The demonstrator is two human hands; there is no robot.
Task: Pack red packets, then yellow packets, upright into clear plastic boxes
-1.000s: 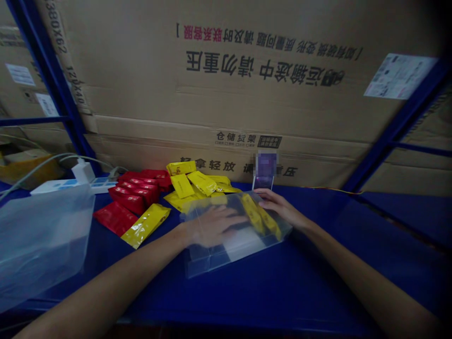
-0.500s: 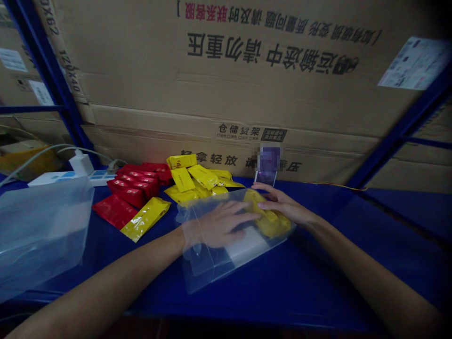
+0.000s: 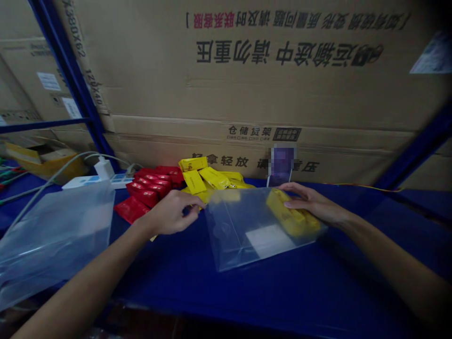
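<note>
Head view. Item: your right hand (image 3: pixel 312 201), open, flat on a clear plastic bag (image 3: pixel 240 235) lying on a blue shelf top (image 3: pixel 282 292), over the yellow foil sachets (image 3: pixel 287 214) inside it. Item: your left hand (image 3: pixel 173 214), loosely curled, gripping nothing visible, just beside the bag's edge. Step in hand, as judged: settling the sachets; the next move calls for that free left hand.
</note>
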